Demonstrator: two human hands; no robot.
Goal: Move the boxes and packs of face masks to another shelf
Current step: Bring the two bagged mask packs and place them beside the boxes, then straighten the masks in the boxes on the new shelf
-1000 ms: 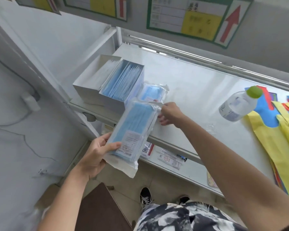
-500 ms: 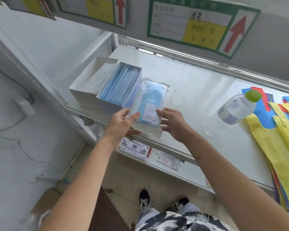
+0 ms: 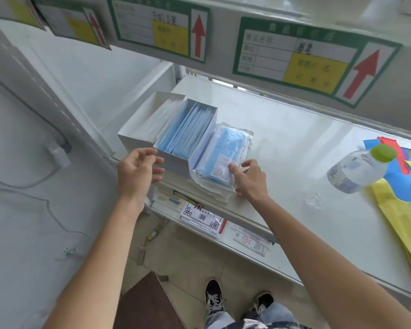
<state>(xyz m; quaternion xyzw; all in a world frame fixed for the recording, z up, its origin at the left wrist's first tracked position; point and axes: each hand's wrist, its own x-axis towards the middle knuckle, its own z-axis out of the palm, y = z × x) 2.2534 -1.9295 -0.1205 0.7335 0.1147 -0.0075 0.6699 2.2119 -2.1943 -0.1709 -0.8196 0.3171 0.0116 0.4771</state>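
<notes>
Our right hand (image 3: 247,179) rests its fingertips on the near end of the top pack of face masks (image 3: 221,155), fingers spread and flat, pressing but not clamped on anything. Our left hand (image 3: 138,172) hovers just off the near left corner of the open mask box (image 3: 183,136), fingers apart and curled, holding nothing.

The packs lie stacked on the white shelf (image 3: 294,148), touching the box's right side at its 3 o'clock. The box itself sits at the shelf's left end with a second white box (image 3: 140,124) against it at 9 o'clock. Well off at 3 o'clock from the packs lies a clear bottle with a green cap (image 3: 358,169), resting on coloured bags (image 3: 408,205).

We judge the packs to be light, soft and slippery: clear film over folded masks, likely to slide off one another. Best taken by both long edges, thumb on top and fingers beneath, lifting the stack together. The open box looks light but stiff; we would grip its two short walls and keep it level so the masks stay in.
</notes>
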